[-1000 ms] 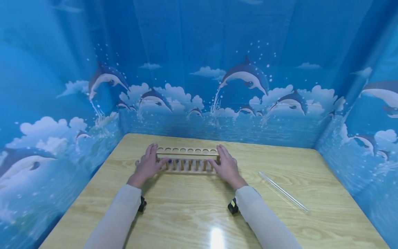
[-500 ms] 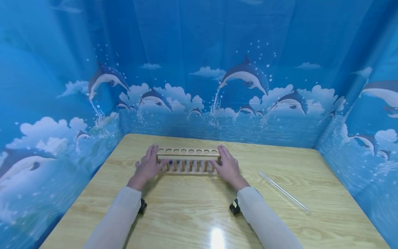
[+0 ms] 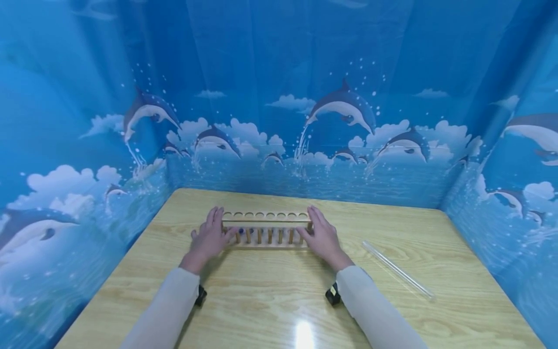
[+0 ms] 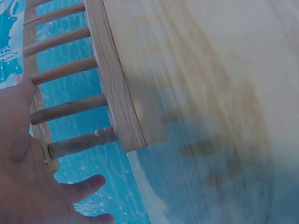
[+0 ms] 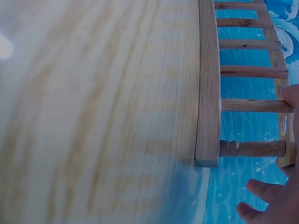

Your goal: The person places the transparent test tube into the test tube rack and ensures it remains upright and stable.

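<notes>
A wooden test tube rack (image 3: 266, 245) stands toward the back of the table. Its top board has a row of round holes, and several wooden pegs rise from the base below. At its left end my left hand (image 3: 210, 237) grips the top board, thumb in front and fingers toward the back. The right end is held the same way by my right hand (image 3: 323, 238). From the left wrist view, the left thumb lies against the upper rail beside a turned end post (image 4: 81, 142). In the right wrist view a matching post (image 5: 252, 148) shows near the right fingers.
A clear glass tube (image 3: 397, 269) lies slantwise on the wood-grain table (image 3: 261, 300), right of my right forearm. A blue curtain (image 3: 270, 174) printed with dolphins encloses the table at the back and both sides.
Both hands have drawn the rack slightly toward me and a little to the right. The glass tube lies where it was.
</notes>
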`<state>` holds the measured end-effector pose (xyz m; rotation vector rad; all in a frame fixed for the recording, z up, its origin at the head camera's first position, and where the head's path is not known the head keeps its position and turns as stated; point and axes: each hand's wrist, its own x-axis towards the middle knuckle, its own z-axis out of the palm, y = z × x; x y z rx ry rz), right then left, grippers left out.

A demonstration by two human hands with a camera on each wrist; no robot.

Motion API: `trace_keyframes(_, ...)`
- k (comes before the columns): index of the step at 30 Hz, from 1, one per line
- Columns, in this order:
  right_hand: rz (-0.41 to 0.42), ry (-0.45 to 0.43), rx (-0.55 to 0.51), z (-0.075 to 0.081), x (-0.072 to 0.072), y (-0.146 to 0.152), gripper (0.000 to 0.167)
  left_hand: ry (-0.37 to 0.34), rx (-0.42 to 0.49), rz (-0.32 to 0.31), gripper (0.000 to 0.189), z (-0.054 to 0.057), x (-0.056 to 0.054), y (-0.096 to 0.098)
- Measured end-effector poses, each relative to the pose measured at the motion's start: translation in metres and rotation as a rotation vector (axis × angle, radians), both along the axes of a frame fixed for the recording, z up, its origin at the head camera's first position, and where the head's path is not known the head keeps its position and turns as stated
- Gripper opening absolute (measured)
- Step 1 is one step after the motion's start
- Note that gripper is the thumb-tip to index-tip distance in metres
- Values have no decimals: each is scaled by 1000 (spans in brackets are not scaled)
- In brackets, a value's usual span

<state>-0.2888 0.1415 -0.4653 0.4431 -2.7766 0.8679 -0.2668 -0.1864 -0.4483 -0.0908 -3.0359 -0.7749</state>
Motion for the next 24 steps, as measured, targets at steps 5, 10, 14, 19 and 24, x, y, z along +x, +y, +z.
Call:
trace_keyframes(5, -6, -1, 7, 0, 3, 2, 75, 13, -4, 4, 85, -2, 1, 3)
trace_keyframes(10, -10, -2, 9, 0, 6, 5, 76, 12, -14, 5, 85, -3, 4, 6)
trace_keyframes(14, -10, 0, 7, -1, 7, 7, 76, 11, -20, -1, 85, -2, 7, 8)
trace_keyframes(19, -14, 11, 10, -2, 9, 9, 76, 17, -31, -6, 85, -1, 9, 10)
trace_keyframes(24, -17, 23, 12, -3, 11, 11, 75, 27, -37, -10, 84, -2, 11, 12)
